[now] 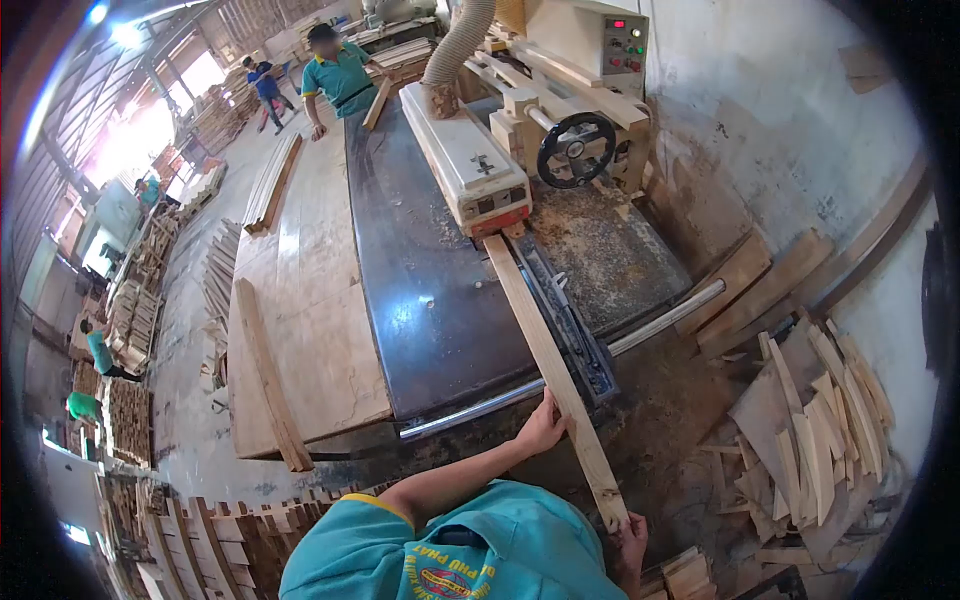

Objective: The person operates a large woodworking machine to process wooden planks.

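A long wooden board [548, 355] runs from near my body to the front of a saw machine [465, 165], where its far end meets the machine's housing. My left hand [541, 425] is closed on the board's left edge, just off the front of the dark metal table [430, 330]. At the board's near end, my right hand [632, 540] grips the corner, partly hidden by the sleeve and the frame's lower edge. Beside the board lies a metal guide track [570, 330].
A black handwheel [576, 150] and a control panel [624, 45] are on the machine. One plank [268, 375] lies on the wooden side table [310, 320], with stacked strips [272, 185] farther back. A co-worker [338, 75] stands at the far end. Offcuts [815, 440] are piled at right.
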{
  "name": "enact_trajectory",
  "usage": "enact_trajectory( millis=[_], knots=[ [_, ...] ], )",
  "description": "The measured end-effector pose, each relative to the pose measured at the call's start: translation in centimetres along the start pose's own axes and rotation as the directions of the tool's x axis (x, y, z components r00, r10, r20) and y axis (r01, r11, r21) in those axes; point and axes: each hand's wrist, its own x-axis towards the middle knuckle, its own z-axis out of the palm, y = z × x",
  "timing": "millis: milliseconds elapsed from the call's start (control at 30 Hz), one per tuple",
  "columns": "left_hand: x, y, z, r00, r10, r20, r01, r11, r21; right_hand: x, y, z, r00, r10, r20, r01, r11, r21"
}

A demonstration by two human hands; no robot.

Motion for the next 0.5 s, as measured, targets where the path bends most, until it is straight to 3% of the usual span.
enact_trajectory(
  millis=[100, 167, 200, 267, 433, 500],
  knots=[
    [1.8, -1.2, 1.2, 1.0, -0.013, -0.013, 0.014, 0.999, 0.047, 0.4, -0.4, -0.3, 1.0, -0.013, 0.006, 0.013, 1.0, 0.017],
    [2.5, -2.0, 2.0, 0.993, 0.061, -0.105, -0.041, 0.984, 0.175, 0.5, -1.5, 0.2, 0.999, -0.04, 0.02, 0.039, 0.999, 0.006],
    [2.8, -2.0, 2.1, 0.993, 0.06, -0.103, -0.042, 0.984, 0.174, 0.5, -1.8, 0.8, 0.999, -0.049, 0.002, 0.049, 0.996, 0.079],
    [3.5, -2.1, 2.2, 0.988, -0.001, -0.156, 0.024, 0.989, 0.149, 0.6, -2.5, 1.5, 0.998, -0.055, -0.019, 0.057, 0.987, 0.151],
    [5.8, -1.4, 0.6, 0.976, -0.047, -0.212, 0.09, 0.976, 0.196, 1.7, -4.2, 4.1, 0.988, -0.097, 0.124, 0.068, 0.974, 0.216],
    [7.2, -1.8, -0.1, 0.97, -0.079, -0.231, 0.129, 0.969, 0.21, 3.4, -4.0, 5.3, 0.987, -0.098, 0.124, 0.078, 0.985, 0.155]
  ],
)
